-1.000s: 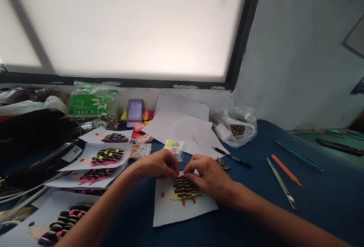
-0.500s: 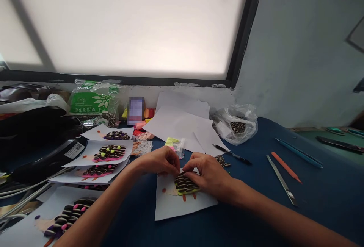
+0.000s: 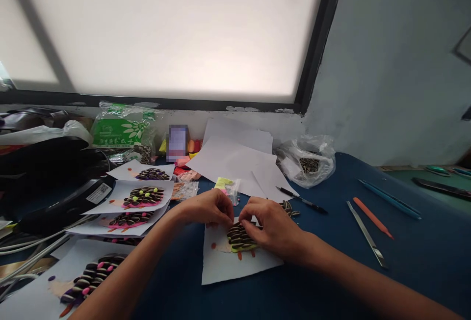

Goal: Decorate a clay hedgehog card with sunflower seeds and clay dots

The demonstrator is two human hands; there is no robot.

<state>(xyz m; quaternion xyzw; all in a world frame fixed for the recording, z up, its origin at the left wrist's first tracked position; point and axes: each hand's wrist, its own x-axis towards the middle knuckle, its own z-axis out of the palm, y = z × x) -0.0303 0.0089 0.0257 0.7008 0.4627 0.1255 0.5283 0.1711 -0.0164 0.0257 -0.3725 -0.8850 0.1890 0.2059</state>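
Note:
A white paper sheet [image 3: 221, 273] lies on the blue table with a clay hedgehog [image 3: 241, 239] on it. Striped sunflower seeds cover its body over yellow-green clay; the face is pale, the nose and feet brown. My left hand [image 3: 213, 208] is closed at the hedgehog's upper left edge, fingertips pinched together. What it pinches is hidden. My right hand [image 3: 270, 224] curls over the hedgehog's right side, thumb on the seeds and index finger bent at the top edge. Whether a seed sits between those fingers cannot be made out. Loose sunflower seeds [image 3: 289, 209] lie just behind my right hand.
At left are finished hedgehog pictures [image 3: 143, 196] on overlapping sheets, beside cables and a black case. Blank paper [image 3: 235, 160], a clear bag of seeds [image 3: 309, 163] and a green seed packet [image 3: 119, 128] stand behind. A pen [image 3: 301, 200], orange tool [image 3: 373, 218], metal blade [image 3: 366, 234] and blue tweezers [image 3: 390, 199] lie right.
The whole view has shifted slightly. Both hands stay at the hedgehog's top edge in almost the same pose, with no clear change in the seeds.

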